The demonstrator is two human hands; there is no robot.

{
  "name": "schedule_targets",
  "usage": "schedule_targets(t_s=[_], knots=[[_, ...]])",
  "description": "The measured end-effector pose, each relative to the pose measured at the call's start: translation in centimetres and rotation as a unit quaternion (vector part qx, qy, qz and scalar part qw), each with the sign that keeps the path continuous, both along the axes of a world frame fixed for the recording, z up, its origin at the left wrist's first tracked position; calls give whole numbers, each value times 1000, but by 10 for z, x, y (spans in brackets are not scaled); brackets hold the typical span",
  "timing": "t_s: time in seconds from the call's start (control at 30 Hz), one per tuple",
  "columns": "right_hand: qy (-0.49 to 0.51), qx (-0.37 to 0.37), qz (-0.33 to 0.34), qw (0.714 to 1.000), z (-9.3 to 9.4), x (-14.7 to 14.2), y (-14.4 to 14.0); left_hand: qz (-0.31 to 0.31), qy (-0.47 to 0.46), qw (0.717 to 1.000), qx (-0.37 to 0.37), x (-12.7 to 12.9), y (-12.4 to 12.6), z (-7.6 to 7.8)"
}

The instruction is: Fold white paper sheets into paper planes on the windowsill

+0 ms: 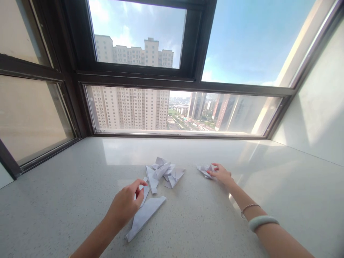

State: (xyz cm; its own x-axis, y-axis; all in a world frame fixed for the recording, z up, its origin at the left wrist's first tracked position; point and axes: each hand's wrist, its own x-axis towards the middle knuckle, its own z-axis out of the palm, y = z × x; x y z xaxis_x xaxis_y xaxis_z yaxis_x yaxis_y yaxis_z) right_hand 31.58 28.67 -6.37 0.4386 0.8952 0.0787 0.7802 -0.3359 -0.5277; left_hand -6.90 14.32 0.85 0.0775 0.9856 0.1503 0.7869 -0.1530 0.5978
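Observation:
My right hand [221, 174] reaches out to the right of the paper pile, with thumb and fingers closed on a small white folded paper piece [202, 170] resting on the sill. My left hand [129, 200] hovers over the near left side of the pile, its fingers curled and a small gap between thumb and forefinger. Partly hidden beneath that hand is a folded paper strip [145, 193]. Closer to me lies a long folded paper piece [146, 216] with a slanted edge. The pile of folded paper pieces [162, 170] sits between my hands, with several overlapping.
A pale speckled windowsill [193, 218] carries all the paper. Dark window frames [177, 135] border its far side and left side, and a white wall [319, 118] rises on the right. High-rise buildings [131, 107] stand outside the glass.

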Motion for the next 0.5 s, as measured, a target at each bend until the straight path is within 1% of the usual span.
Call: schedule_targets(t_s=[0.23,0.5], knots=[[22,20,-1,1000,0,4,1,5,-19,1000,2,-4,4,-7],[26,64,-7,998,1,3,1,31,9,999,34,-8,9,-7]])
